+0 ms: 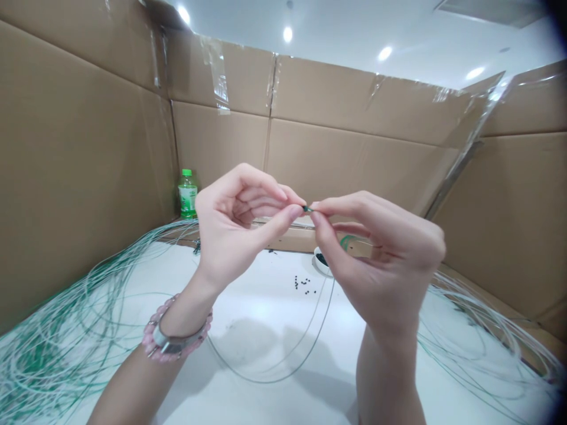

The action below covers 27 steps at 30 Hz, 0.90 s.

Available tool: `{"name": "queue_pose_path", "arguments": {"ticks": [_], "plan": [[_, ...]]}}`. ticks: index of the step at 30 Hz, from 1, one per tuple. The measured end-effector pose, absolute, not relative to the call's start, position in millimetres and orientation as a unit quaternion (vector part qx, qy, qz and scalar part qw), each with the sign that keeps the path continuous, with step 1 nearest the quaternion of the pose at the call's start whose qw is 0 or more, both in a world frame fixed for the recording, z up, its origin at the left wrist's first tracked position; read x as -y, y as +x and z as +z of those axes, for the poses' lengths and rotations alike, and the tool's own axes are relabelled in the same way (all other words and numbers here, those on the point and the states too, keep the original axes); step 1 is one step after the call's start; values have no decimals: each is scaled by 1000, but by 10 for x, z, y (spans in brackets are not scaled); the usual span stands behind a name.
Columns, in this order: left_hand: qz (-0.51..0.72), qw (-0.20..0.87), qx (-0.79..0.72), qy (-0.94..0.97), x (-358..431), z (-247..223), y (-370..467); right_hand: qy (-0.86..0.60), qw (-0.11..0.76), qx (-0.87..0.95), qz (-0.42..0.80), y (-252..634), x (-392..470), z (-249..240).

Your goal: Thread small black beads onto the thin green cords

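Observation:
My left hand, with a pink beaded bracelet and a metal band at the wrist, pinches a tiny dark piece between thumb and forefinger. Facing it, my right hand pinches the end of a thin green wire that meets this piece. Whether the wire passes into the piece is too small to tell. Both hands are raised above the white table, fingertips nearly touching. A thin wire loop hangs or lies below them, partly hidden by my hands and wrists.
Several small black pieces lie loose near a white bowl of black pieces, which my right hand partly covers. Tangled green and white wires heap at left; more wires lie right. A green-capped bottle stands by cardboard walls.

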<state>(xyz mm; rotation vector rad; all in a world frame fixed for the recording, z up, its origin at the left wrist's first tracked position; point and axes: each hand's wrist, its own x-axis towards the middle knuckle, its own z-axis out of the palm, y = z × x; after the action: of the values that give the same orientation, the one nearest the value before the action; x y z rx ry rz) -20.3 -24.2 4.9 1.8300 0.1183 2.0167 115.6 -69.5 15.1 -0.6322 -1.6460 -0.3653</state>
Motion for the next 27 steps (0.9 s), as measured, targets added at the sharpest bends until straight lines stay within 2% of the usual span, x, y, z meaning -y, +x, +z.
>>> {"name": "queue_pose_path", "arguments": {"ticks": [11, 20, 27], "plan": [[709, 103, -45, 696, 260, 58, -245, -307, 560, 740, -210, 1205, 753, 181], [705, 147, -53, 691, 259, 52, -225, -326, 561, 731, -211, 1201, 772, 179], [704, 134, -45, 696, 264, 57, -234, -334, 549, 735, -218, 1204, 771, 185]]}}
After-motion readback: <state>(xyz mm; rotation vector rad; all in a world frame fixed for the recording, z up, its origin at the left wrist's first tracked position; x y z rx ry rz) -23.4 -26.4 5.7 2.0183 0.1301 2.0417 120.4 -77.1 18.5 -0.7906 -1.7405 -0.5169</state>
